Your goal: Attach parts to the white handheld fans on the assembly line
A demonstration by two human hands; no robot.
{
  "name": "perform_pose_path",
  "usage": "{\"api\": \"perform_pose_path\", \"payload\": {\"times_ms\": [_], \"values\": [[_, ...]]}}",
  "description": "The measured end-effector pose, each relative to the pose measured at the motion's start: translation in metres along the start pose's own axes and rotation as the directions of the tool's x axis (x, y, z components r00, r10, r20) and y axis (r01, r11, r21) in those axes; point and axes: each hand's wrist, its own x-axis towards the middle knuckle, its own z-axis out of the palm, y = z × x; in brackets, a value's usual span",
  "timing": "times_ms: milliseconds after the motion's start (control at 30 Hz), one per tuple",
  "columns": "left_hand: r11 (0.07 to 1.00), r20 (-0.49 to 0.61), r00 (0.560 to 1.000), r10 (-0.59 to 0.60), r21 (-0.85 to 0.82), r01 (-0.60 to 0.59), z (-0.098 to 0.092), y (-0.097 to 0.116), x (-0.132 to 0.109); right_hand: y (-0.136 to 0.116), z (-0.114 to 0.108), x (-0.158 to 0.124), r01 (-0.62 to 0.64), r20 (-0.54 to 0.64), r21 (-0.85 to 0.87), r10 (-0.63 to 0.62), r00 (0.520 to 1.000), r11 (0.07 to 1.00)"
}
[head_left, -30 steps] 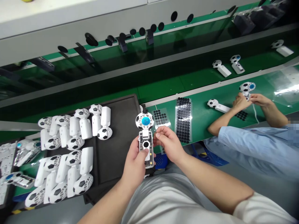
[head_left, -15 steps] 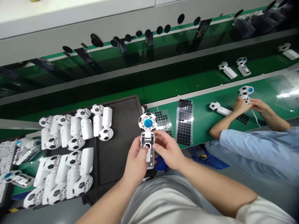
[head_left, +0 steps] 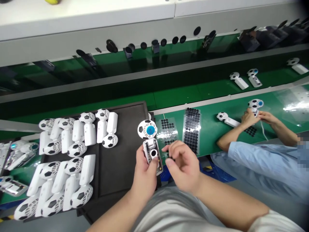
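My left hand (head_left: 146,175) grips a small handheld fan (head_left: 150,130) with a football-patterned head and a blue round centre. Its handle casing is off on the upper side, showing the inner parts and a white ring with a dark middle, and my thumb presses beside that ring. Just right of the handle is my right hand (head_left: 184,166), lifted off the fan, fingers curled with a gap between thumb and forefinger. Small dark spots show near its thumb tip; whether it touches one I cannot tell. Behind it lies a clear sheet of black round stickers (head_left: 166,125).
A black tray (head_left: 120,174) on the left holds several white football fans (head_left: 87,133). A second sticker sheet (head_left: 192,124) lies on the green bench (head_left: 209,129). At right, a co-worker's hands (head_left: 251,119) hold another fan. More fans rest on the belt (head_left: 173,96) behind.
My right hand has let go of the fan and moved right, towards the near sticker sheet. The fan has tilted slightly in my left hand. The camera view has shifted a little.
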Motion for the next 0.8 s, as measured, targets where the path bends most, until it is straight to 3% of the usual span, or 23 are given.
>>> {"api": "perform_pose_path", "payload": {"times_ms": [100,167,333,800], "values": [[0.987,-0.012,0.99,0.143,0.078,-0.142,-0.004,0.0,-0.008,-0.031,-0.002,0.004,0.022,0.178,0.074,-0.035,0.983,0.997],[0.974,-0.014,0.98,0.2,0.11,-0.197,-0.006,-0.001,-0.01,-0.043,-0.002,0.006,0.004,0.229,0.059,-0.017,0.973,0.998],[0.959,-0.023,0.967,0.253,0.136,-0.248,-0.006,-0.002,-0.015,-0.051,-0.005,0.003,0.005,0.233,0.062,-0.019,0.972,0.998],[0.959,0.013,0.972,0.235,0.161,-0.234,-0.005,-0.002,-0.029,-0.069,-0.007,-0.011,0.037,0.246,-0.017,-0.031,0.969,0.999]]}}
